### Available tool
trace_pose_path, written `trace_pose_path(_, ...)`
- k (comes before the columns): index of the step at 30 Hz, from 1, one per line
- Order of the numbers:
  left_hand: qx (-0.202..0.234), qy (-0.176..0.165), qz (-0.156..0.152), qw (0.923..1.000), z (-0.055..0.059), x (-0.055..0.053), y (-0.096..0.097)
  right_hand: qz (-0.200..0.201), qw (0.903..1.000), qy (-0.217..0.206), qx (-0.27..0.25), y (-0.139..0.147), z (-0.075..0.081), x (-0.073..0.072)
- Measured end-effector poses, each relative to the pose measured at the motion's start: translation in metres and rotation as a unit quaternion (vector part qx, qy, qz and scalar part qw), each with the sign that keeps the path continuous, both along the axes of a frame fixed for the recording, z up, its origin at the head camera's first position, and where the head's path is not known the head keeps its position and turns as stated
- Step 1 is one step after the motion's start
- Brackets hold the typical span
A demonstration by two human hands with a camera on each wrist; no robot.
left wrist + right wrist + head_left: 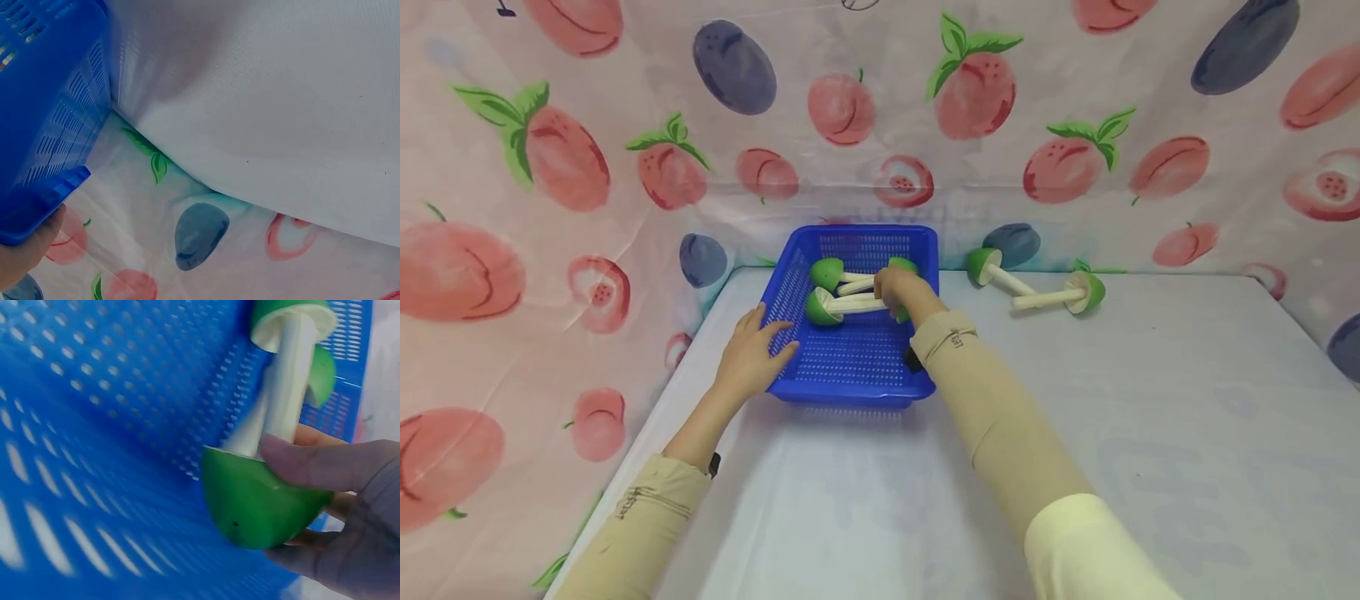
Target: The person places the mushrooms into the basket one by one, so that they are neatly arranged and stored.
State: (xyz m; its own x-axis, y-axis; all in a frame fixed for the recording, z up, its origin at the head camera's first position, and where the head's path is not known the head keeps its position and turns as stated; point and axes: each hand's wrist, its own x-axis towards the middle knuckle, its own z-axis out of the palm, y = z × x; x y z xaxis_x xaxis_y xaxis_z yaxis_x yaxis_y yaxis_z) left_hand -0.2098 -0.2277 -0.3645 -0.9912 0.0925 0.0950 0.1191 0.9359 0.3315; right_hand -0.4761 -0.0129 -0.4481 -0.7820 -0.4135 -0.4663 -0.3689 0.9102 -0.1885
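Observation:
My right hand (904, 292) reaches into a blue plastic basket (850, 390) and holds a toy mushroom (256, 503) by its green cap. In the right wrist view the thumb lies against a white stem, and the other fingers curl behind the cap. More green-capped mushrooms (826, 308) lie in the back half of the basket, stems side by side, partly covered by the hand. On the basket's left rim rests my left hand (751, 354), fingers spread. The left wrist view catches only a bit of this hand, against the rim (47, 209).
Two more mushrooms, one with its cap toward the back (985, 267) and one with its cap to the right (1086, 293), lie on the white table (1150, 417) right of the basket. A fruit-print cloth (880, 108) hangs behind and at the left.

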Motion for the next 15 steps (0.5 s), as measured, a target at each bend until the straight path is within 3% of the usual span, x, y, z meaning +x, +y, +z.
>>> trace_pose_path(2,-0.001,0.003,0.0,1.0,0.001,-0.001,0.0,0.011,0.9987,0.049,-0.003,-0.003,-0.019,-0.011)
trace_pose_path(3,-0.002,0.004,0.0,1.0,0.001,-0.001,0.0,0.008,0.9981,0.061,0.004,-0.005,-0.018,-0.006)
trace_pose_path(5,-0.003,0.004,0.0,1.0,0.001,-0.001,0.0,-0.032,0.998,0.054,0.009,-0.009,-0.002,0.019)
trace_pose_path(7,-0.004,0.005,-0.001,1.0,0.0,-0.001,0.0,-0.064,0.9947,0.081,-0.01,-0.011,0.02,0.056)
trace_pose_path(10,-0.002,0.003,0.0,1.0,0.0,0.0,0.0,-0.108,0.9906,0.083,-0.014,-0.015,0.057,0.101)
trace_pose_path(12,0.0,0.002,0.0,1.0,0.0,0.001,0.0,-0.111,0.9883,0.104,-0.009,-0.017,0.071,0.117)
trace_pose_path(15,0.002,0.004,0.0,1.0,0.001,0.001,0.0,-0.098,0.9874,0.124,0.004,-0.019,0.084,0.125)
